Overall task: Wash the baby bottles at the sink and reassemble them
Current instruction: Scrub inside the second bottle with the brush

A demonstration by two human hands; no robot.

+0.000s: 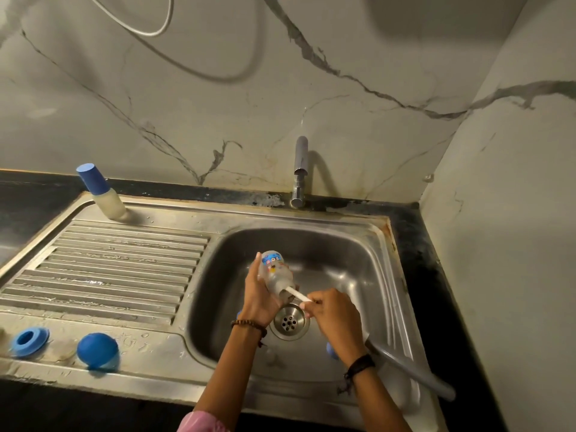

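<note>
Clear plastic baby bottle (276, 273) with cartoon print hangs tilted over my steel sink (383, 275), left hand (260, 299) fingers wrapped around it; right hand (335, 313) fingers pinch the white brush handle (297, 295) entering its mouth.

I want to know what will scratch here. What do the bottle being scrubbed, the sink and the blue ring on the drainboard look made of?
Bottle: clear, slightly cloudy plastic by the look, with a printed picture; glass can't be ruled out.
Sink: stainless steel, brushed and dull, with reflections, water marks and rust at the back right corner.
Blue ring: opaque matte plastic, evenly coloured, probably moulded.
</note>
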